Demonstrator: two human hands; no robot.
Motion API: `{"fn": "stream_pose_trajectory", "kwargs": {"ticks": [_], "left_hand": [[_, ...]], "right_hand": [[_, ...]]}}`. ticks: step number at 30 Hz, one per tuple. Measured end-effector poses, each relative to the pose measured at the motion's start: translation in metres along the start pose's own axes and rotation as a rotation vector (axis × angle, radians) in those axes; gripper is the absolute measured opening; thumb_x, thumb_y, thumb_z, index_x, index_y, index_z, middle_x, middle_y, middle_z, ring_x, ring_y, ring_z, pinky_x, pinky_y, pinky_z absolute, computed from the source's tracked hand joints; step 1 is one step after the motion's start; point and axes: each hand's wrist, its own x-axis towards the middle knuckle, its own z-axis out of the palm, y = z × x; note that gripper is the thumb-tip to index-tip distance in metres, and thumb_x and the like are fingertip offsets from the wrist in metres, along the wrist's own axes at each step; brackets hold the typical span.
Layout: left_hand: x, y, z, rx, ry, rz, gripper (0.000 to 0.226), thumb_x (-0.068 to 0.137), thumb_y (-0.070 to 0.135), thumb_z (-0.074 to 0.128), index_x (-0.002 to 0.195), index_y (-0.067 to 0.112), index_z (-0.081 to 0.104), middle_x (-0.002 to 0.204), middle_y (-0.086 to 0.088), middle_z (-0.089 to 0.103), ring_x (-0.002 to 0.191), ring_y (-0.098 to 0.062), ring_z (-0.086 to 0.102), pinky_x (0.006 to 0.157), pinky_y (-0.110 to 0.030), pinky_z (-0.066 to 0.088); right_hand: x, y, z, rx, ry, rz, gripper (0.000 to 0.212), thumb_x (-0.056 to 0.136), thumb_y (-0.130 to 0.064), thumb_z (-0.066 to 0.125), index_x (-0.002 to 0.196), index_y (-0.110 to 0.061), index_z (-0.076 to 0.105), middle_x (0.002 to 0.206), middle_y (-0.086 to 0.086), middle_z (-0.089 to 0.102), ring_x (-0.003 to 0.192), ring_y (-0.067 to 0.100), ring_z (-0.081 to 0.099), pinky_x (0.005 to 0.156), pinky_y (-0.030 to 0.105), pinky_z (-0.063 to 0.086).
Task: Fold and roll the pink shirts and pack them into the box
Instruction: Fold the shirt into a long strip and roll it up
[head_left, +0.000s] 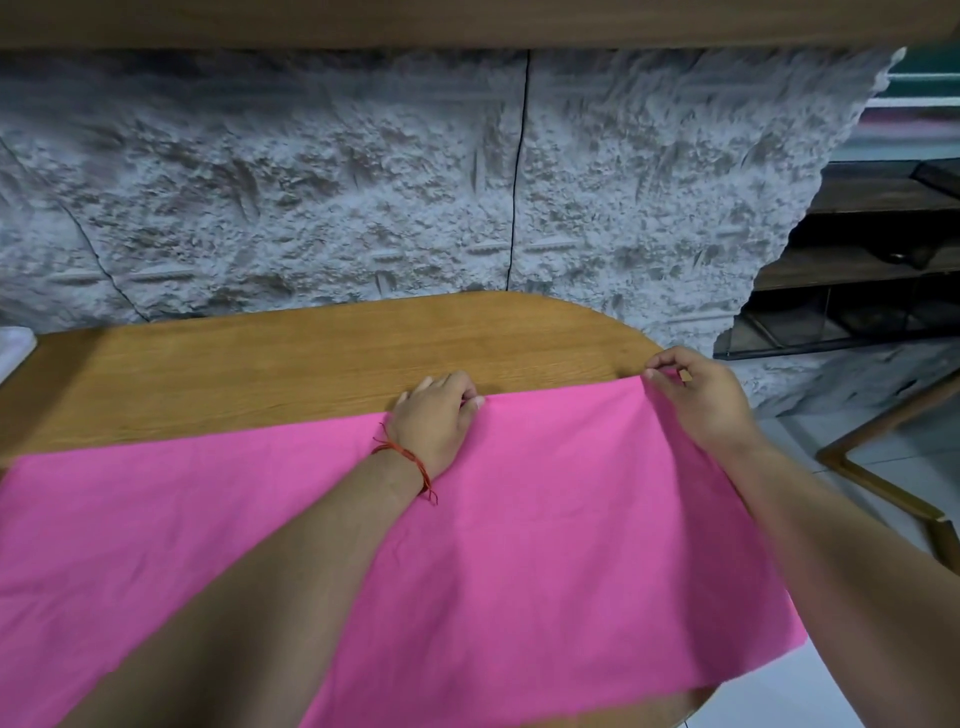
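One wooden table (260, 364), rough grey wall (311, 182) behind; pink shirt (519, 519) spread flat, left hand (436, 415) and right hand (696, 395) pinching far edge.

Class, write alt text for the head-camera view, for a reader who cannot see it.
A person's left hand and right hand grip the far edge of a pink shirt spread on a rounded wooden table, the right hand at its corner. A rough grey wall stands behind.
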Motion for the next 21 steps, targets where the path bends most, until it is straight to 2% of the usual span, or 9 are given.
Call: {"fn": "stream_pose_trajectory", "kwargs": {"ticks": [4,6,12,16,19,21], "left_hand": [[0.004,0.003,0.001,0.094,0.006,0.007,0.014,0.108,0.042,0.042,0.097,0.033,0.042,0.104,0.014,0.06,0.102,-0.015,0.049,0.081,-0.036,0.032],[0.002,0.002,0.003,0.107,0.039,0.007,0.014,0.107,0.042,0.044,0.096,0.034,0.041,0.101,0.017,0.055,0.1,-0.014,0.047,0.08,-0.035,0.03],[0.003,-0.004,0.011,0.103,0.082,0.0,0.01,0.107,0.039,0.045,0.1,0.034,0.049,0.104,0.018,0.056,0.098,-0.01,0.042,0.081,-0.035,0.029],[0.004,-0.006,0.015,0.124,0.113,0.008,0.01,0.106,0.039,0.044,0.096,0.038,0.045,0.099,0.02,0.054,0.092,-0.008,0.038,0.079,-0.035,0.032],[0.004,-0.006,0.019,0.209,0.181,-0.037,0.011,0.106,0.03,0.045,0.102,0.037,0.053,0.102,0.018,0.055,0.097,-0.013,0.047,0.077,-0.033,0.027],[0.002,-0.003,0.017,0.258,0.175,-0.088,0.023,0.105,0.019,0.045,0.114,0.037,0.057,0.11,0.016,0.057,0.104,-0.015,0.048,0.08,-0.034,0.03]], "right_hand": [[0.008,0.001,0.002,-0.14,-0.011,-0.058,0.005,0.096,-0.032,0.072,0.095,-0.037,0.072,0.09,-0.02,0.07,0.087,0.001,0.064,0.073,0.02,0.045],[0.009,0.003,0.006,-0.217,0.003,-0.09,0.004,0.096,-0.029,0.074,0.097,-0.033,0.073,0.09,-0.016,0.069,0.086,0.01,0.065,0.074,0.028,0.048],[0.012,0.004,0.016,-0.407,0.151,-0.195,0.007,0.096,-0.03,0.073,0.102,-0.026,0.072,0.094,0.003,0.073,0.078,0.029,0.069,0.067,0.038,0.055],[0.013,0.006,0.023,-0.605,0.118,-0.238,0.015,0.101,-0.036,0.064,0.103,-0.022,0.07,0.099,0.003,0.07,0.076,0.035,0.068,0.06,0.036,0.046],[0.013,-0.002,0.022,-0.804,0.056,-0.193,0.025,0.103,-0.04,0.059,0.114,-0.018,0.064,0.108,0.007,0.062,0.097,0.035,0.062,0.061,0.041,0.048],[0.009,-0.014,0.015,-0.935,0.05,-0.13,0.028,0.104,-0.038,0.059,0.123,-0.018,0.062,0.117,0.008,0.059,0.109,0.034,0.056,0.077,0.05,0.053]]}}
